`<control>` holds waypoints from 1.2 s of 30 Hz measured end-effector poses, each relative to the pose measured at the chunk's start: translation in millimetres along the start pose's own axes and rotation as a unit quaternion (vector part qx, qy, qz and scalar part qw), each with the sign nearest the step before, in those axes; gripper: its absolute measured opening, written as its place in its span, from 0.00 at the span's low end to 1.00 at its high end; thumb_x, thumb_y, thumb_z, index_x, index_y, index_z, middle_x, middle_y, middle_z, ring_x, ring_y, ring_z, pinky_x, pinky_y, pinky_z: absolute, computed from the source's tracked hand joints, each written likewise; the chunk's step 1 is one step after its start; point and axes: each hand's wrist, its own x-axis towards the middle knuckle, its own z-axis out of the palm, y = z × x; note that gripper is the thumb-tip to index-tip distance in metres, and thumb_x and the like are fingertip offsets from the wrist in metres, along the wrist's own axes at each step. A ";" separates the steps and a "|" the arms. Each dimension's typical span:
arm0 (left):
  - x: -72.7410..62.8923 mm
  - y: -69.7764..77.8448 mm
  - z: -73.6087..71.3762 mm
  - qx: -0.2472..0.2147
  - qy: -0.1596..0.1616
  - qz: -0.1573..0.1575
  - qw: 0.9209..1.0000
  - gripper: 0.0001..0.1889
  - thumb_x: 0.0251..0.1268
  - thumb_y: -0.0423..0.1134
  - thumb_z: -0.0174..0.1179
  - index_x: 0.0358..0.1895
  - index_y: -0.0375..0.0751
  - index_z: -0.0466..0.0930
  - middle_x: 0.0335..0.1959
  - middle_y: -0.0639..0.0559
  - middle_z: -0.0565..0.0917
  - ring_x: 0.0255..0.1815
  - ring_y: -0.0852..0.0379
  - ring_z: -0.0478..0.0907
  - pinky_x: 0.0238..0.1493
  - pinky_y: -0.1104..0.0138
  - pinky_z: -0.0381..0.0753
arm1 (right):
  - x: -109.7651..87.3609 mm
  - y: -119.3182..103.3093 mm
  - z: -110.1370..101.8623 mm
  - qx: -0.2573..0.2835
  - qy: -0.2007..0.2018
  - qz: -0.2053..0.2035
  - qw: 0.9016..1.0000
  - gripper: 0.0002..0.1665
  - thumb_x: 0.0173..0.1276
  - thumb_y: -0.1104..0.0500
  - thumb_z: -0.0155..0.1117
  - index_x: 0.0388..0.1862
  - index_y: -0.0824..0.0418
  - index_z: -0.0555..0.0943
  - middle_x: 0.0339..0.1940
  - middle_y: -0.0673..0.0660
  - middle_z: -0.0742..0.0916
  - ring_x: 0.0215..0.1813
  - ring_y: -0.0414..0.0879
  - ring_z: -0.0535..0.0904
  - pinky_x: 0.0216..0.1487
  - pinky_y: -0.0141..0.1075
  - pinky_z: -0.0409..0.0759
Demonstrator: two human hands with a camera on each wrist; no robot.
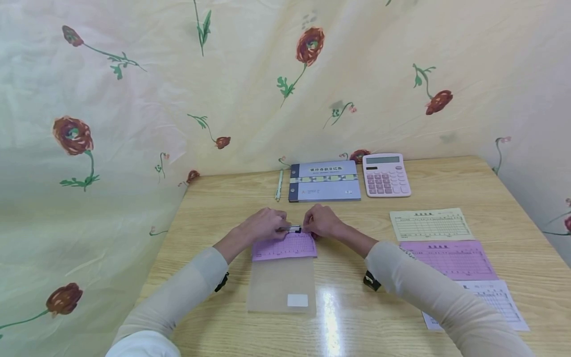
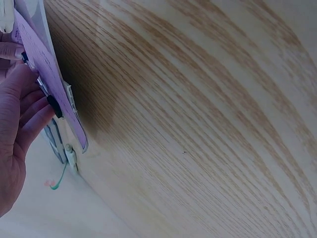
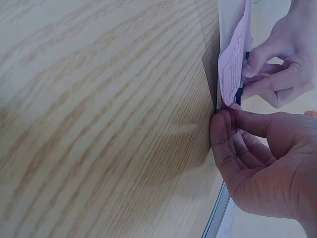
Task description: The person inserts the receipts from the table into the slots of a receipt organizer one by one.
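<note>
A translucent beige clipboard (image 1: 278, 282) lies in front of the person, with a pink printed form (image 1: 284, 248) over its far half. My left hand (image 1: 266, 224) grips the metal clip (image 1: 294, 229) with black ends at the board's far edge, thumb and fingers bent around it. Beside it, my right hand (image 1: 323, 221) pinches the far right corner of the pink form between thumb and fingers. The right wrist view shows those fingertips (image 3: 233, 119) right at the corner, with the board's edge just behind the paper.
Behind the hands lie a pen (image 1: 279, 186), a blue account book (image 1: 325, 181) and a pink calculator (image 1: 386, 175). At the right, a yellow form (image 1: 430, 224), another pink form (image 1: 455, 260) and a white form (image 1: 495, 300) lie in a column, partly under the right sleeve.
</note>
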 end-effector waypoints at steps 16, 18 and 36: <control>0.2 0.8 -0.6 -0.004 0.005 0.008 1.000 0.10 0.70 0.36 0.71 0.51 0.44 0.93 0.34 0.54 0.83 0.24 0.65 0.71 0.26 0.78 0.72 | -1.4 -0.3 -6.2 0.017 -0.035 0.021 0.999 0.06 0.74 0.62 0.71 0.37 0.63 0.89 0.27 0.54 0.88 0.28 0.45 0.86 0.31 0.32 0.84; 0.7 0.3 -0.3 -0.001 0.005 0.008 1.000 0.10 0.70 0.37 0.71 0.51 0.44 0.93 0.34 0.54 0.83 0.24 0.65 0.71 0.26 0.78 0.71 | -1.6 -0.3 -7.5 0.020 -0.040 0.020 0.999 0.05 0.74 0.62 0.71 0.37 0.64 0.89 0.28 0.54 0.88 0.29 0.45 0.86 0.32 0.33 0.85; 0.0 -1.0 0.1 0.003 0.014 0.027 1.000 0.07 0.69 0.34 0.70 0.46 0.45 0.94 0.32 0.55 0.81 0.24 0.65 0.71 0.26 0.78 0.72 | -3.2 -1.8 -1.4 0.031 -0.011 0.021 0.999 0.06 0.72 0.64 0.71 0.36 0.66 0.91 0.25 0.54 0.89 0.27 0.44 0.84 0.29 0.31 0.82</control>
